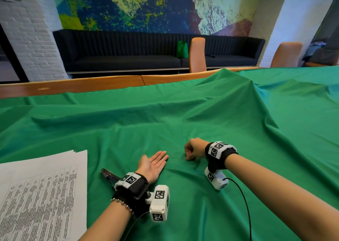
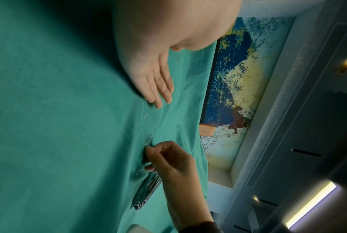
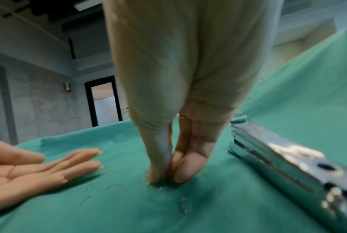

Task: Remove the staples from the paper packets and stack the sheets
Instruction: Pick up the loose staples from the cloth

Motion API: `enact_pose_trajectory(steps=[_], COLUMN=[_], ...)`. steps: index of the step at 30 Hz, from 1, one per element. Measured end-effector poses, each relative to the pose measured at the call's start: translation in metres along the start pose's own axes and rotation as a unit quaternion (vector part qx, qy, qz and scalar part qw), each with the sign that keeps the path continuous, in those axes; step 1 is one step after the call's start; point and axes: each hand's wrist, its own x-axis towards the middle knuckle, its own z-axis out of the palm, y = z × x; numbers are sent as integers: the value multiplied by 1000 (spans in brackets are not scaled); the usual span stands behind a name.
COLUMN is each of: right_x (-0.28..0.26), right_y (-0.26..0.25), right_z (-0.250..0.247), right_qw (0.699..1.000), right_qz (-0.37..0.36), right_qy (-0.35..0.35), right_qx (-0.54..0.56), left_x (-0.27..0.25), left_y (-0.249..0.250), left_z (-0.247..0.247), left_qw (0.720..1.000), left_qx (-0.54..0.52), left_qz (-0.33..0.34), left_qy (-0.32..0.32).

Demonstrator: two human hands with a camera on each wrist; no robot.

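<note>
On the green cloth [image 1: 183,112], right hand [image 1: 193,149] pinches loose staples [image 3: 154,186]; left hand [image 1: 153,164] lies palm-up, fingers straight.

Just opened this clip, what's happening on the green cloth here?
The person is gathering loose staples off the green cloth. The right hand pinches down at a small cluster of them, while the left hand lies open, palm up, beside it. A stack of printed sheets sits to the left, and a chrome tool lies by the right hand.

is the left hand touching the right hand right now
Apart. The head view shows green cloth and loose staples between the open left hand and right hand.
</note>
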Motion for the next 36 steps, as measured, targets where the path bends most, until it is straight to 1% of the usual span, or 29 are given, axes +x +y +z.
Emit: enact_pose_trajectory(steps=[2,4,8,11,14,18,22,25,28,30,32,33,34,36], right_x=[-1,-1,1,6,10,12,11,9,5,2,-2,-3,-7,-12], right_y=[-1,-1,-5,-13,-18,-13,-8,-8,-13,-14,-14,-14,-16,-25], right_z=[-3,-7,-12,-9,-5,-3,-1,2,4,2,-2,-6,-9,-14], right_qw=[1000,999,994,997,999,999,999,1000,999,998,999,998,993,972], right_qz=[-6,-6,-29,-33,-8,6,-12,-21,-34,-32,-20,-17,-24,-52], right_qy=[18,31,78,44,23,-1,-22,-11,23,36,37,38,47,79], right_qx=[-9,5,77,47,22,32,40,17,-32,-30,6,49,106,216], left_x=[-1,-1,0,1,3,5,8,9,11,10,11,12,11,10], left_y=[-1,-2,-2,-3,-3,-1,-3,-9,-15,-18,-20,-20,-19,-18], left_z=[2,4,11,15,19,22,22,21,18,17,16,14,13,13], left_qw=[1000,1000,999,999,999,999,999,998,997,997,997,998,998,998], left_qx=[-6,-17,-32,-37,-32,-24,-7,-7,0,-2,-14,-20,-23,-26], left_qz=[-4,-13,-23,-28,-27,-23,-27,-39,-46,-41,-37,-33,-30,-26], left_qy=[0,-3,0,-5,-16,-23,-41,-50,-57,-59,-61,-58,-57,-55])
